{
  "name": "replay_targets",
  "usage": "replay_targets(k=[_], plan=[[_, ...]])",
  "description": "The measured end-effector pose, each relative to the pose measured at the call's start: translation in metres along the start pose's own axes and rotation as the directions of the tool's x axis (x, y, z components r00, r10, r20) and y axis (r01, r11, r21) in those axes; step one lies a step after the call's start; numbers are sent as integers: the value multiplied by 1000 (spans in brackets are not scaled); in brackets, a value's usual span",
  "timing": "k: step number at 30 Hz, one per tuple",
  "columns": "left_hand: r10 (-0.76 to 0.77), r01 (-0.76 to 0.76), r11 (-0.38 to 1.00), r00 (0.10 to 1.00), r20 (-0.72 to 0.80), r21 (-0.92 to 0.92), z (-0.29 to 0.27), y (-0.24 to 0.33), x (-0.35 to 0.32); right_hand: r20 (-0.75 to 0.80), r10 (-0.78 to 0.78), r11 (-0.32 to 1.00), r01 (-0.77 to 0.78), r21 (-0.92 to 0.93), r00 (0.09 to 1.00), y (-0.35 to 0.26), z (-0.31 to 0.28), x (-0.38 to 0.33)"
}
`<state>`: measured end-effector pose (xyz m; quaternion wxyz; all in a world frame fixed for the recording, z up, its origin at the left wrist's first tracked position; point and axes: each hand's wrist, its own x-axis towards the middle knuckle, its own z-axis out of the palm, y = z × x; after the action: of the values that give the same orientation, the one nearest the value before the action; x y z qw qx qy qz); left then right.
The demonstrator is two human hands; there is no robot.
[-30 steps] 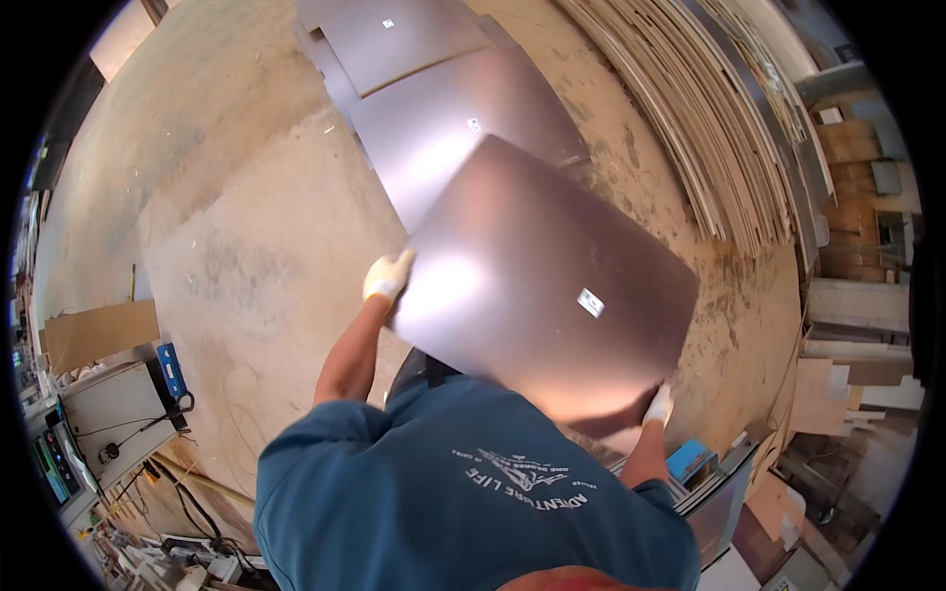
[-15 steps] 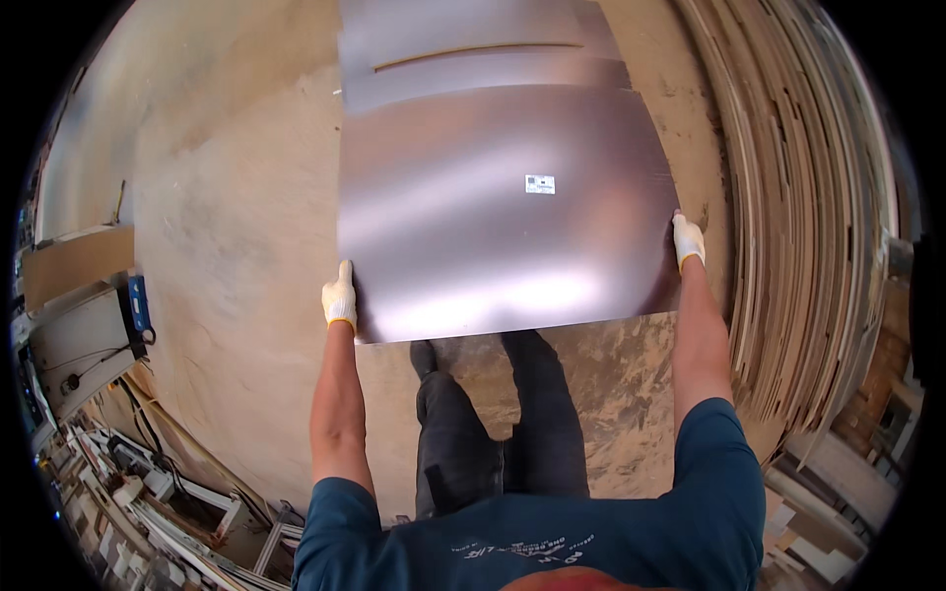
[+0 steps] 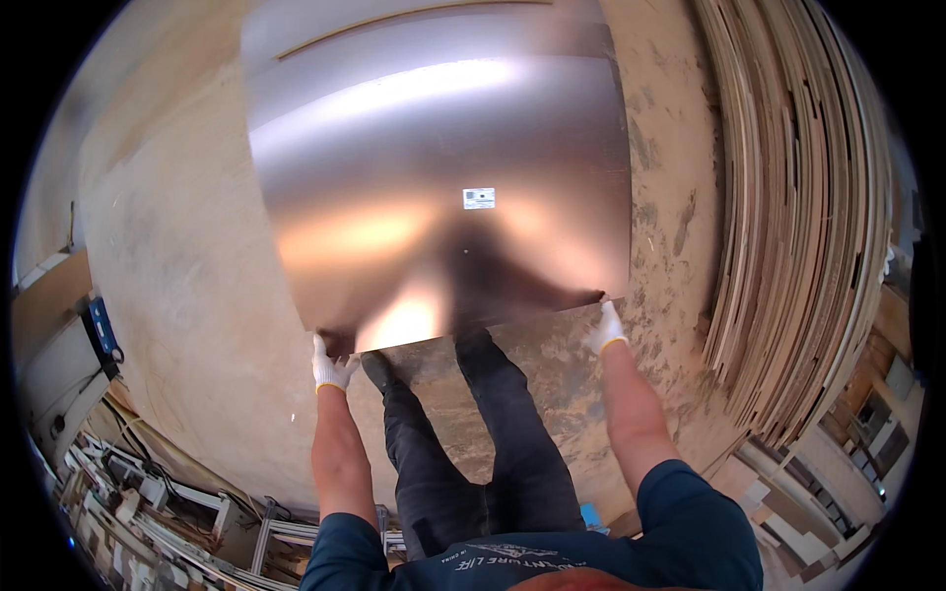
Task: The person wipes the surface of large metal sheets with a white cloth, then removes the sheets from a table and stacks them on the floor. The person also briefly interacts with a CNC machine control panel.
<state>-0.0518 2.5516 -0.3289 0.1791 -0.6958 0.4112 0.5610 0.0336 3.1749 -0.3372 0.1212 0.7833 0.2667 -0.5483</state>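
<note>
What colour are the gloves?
White gloves with yellow cuffs, seen in the head view.

Shiny coppery-silver sheet (image 3: 434,177) w/ white sticker (image 3: 479,198), white gloves, tan floor (image 3: 187,295)

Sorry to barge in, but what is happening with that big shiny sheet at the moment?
A person in white work gloves holds a large, glossy metallic sheet by its near corners, the left hand at one corner and the right hand at the other. The sheet bears a small white sticker and hangs over more sheets of the same kind lying on the dusty floor. A stack of wooden boards runs along the right side, and the person's legs show below the sheet's near edge.
</note>
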Motion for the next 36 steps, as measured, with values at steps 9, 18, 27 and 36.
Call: replay_targets(k=[9, 18, 27, 36], plan=[[27, -30, 999, 997, 67, 40, 14, 8, 5, 128, -129, 981, 107, 165, 983, 8, 64, -27], [229, -219, 800, 972, 52, 558, -25, 13, -11, 324, -237, 703, 392, -594, 916, -15, -58, -74], [-79, -716, 184, 672, 736, 674, -38, -57, -171, 64, -289, 953, 293, -74, 955, 484, -307, -167], [-573, -809, -475, 583, 576, 346, -118, -163, -253, -43, 352, 929, -343, 141, 935, 989, -345, -326]])
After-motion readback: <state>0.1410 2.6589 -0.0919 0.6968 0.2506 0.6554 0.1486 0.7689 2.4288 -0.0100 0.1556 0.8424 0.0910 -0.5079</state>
